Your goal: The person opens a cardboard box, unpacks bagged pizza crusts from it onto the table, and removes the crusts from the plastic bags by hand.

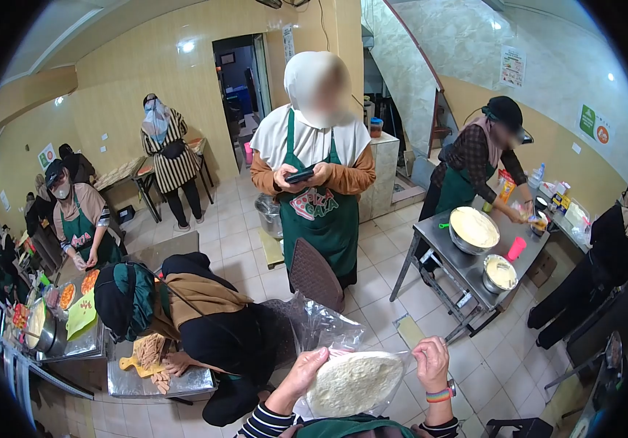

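Observation:
A round, pale pizza base (356, 383) with a lightly browned surface lies in a clear plastic bag (395, 400) close in front of my body. My left hand (305, 371) is closed on the bag at the base's left edge, thumb on top. At the upper right, my right hand (431, 361) pinches the bag's edge with fingers together, apart from the base. More crumpled clear plastic (327, 326) sits just beyond the base, with something pinkish under its near edge.
A co-worker (197, 321) bends at my left over sausages on a yellow cutting board (133, 365). Ahead stands a person (317, 168) holding a phone, behind a brown chair back (315, 274). On the right, a metal table (441, 244) bears large bowls of creamy food (474, 228).

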A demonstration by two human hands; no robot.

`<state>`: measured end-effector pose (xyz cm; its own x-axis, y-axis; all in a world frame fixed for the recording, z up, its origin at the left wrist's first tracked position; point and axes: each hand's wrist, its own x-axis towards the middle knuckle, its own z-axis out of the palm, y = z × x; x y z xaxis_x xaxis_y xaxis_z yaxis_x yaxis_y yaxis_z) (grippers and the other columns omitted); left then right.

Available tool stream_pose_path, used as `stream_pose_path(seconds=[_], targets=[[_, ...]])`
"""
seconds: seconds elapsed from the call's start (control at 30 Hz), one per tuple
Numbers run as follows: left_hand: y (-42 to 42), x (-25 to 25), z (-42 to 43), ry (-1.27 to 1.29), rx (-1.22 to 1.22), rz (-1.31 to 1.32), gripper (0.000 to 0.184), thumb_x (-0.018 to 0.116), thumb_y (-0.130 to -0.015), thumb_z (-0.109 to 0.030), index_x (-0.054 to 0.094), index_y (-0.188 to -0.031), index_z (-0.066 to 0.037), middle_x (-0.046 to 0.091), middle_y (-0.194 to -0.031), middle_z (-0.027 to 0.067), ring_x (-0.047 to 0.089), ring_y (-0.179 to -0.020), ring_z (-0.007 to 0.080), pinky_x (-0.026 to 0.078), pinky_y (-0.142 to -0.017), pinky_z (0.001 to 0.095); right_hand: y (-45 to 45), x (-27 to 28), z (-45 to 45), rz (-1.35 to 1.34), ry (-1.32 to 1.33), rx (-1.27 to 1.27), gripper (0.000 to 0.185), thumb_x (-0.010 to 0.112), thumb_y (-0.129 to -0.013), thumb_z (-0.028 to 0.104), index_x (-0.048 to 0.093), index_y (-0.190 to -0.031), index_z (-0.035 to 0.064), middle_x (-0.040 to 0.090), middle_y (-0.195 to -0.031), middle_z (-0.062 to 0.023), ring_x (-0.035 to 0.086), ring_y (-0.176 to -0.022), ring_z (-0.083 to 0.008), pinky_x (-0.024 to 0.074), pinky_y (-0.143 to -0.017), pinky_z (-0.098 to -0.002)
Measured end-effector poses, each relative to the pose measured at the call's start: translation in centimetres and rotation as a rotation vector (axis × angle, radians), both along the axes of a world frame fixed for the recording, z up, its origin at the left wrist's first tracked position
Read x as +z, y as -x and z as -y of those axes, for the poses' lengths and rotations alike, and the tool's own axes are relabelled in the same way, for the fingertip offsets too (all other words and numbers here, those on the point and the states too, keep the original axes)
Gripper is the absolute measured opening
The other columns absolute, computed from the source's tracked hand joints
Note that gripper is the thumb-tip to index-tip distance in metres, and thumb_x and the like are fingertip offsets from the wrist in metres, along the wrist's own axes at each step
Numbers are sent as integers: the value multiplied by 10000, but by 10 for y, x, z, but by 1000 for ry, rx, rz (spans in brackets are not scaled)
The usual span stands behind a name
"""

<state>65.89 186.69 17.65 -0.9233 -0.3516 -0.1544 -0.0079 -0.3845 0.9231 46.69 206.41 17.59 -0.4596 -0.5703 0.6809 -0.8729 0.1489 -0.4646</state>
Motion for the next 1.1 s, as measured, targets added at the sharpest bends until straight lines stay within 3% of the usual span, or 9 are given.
stream_pose_path(seconds=[0.27, 0.33, 0.4, 0.47, 0.6, 0.67, 0.73, 0.9, 1.1], targets=[[15, 6, -16, -121, 12, -134, 413, 382, -921, -284, 569, -1026, 68, 568, -1088, 139, 549, -961, 197, 405, -880, 303, 5, 10, -4, -115, 62, -91, 81, 545, -690, 4, 484, -702, 55, 488, -715, -98, 474, -691, -265, 386, -643, -355], [21, 4, -23, -120, 85, -137, 437, 414, -905, -314, 553, -1055, 72, 590, -1038, 138, 579, -913, 179, 443, -830, 287, 8, 9, -5, -118, 91, -169, 114, 552, -675, -5, 498, -748, 63, 493, -736, -90, 481, -726, -273, 382, -666, -360], [27, 4, -26, -162, 74, -136, 430, 389, -919, -310, 550, -1050, 66, 566, -1084, 135, 553, -948, 185, 419, -862, 301, 10, 8, -4, -83, 87, -233, 137, 545, -700, 0, 517, -822, 55, 502, -809, -101, 489, -757, -266, 389, -671, -340], [33, 6, -26, -239, 185, -188, 441, 398, -915, -333, 530, -1075, 56, 568, -1072, 129, 552, -939, 166, 426, -844, 289, 7, 20, 4, 170, 326, -277, 189, 549, -730, 31, 517, -916, 46, 499, -907, -109, 496, -796, -251, 394, -676, -318], [44, 1, -29, -215, 287, -307, 428, 405, -912, -347, 535, -1034, 43, 585, -1007, 110, 555, -877, 139, 443, -792, 281, -16, 32, 20, 272, 228, -92, 266, 606, -730, 106, 500, -961, 30, 492, -959, -113, 495, -857, -236, 403, -709, -301], [43, -2, -31, -164, 291, -294, 424, 408, -910, -349, 539, -1017, 40, 588, -989, 107, 554, -860, 134, 445, -779, 280, -18, 34, 26, 301, 223, -120, 267, 625, -708, 98, 507, -937, 31, 490, -946, -115, 494, -871, -246, 408, -728, -310], [41, 1, -34, -76, 245, -264, 522, 395, -895, -413, 520, -1095, 53, 576, -1062, 120, 552, -944, 168, 429, -836, 290, -10, 25, 32, 214, 174, -244, 237, 631, -688, 77, 520, -895, 38, 486, -927, -115, 493, -869, -265, 410, -742, -341], [41, 21, -36, -132, 292, -326, 521, 386, -899, -410, 511, -1103, 53, 568, -1076, 128, 554, -952, 182, 436, -840, 304, 1, 18, 26, 252, 166, -287, 209, 632, -671, 67, 528, -849, 38, 484, -922, -125, 487, -885, -287, 402, -771, -373], [34, 29, -25, -199, 395, -421, 584, 334, -900, -444, 410, -1198, 53, 509, -1167, 125, 511, -1046, 207, 403, -904, 336, -8, 30, 24, 116, 104, -118, 374, 657, -652, 108, 503, -986, 42, 498, -916, -114, 509, -834, -274, 419, -748, -364]])
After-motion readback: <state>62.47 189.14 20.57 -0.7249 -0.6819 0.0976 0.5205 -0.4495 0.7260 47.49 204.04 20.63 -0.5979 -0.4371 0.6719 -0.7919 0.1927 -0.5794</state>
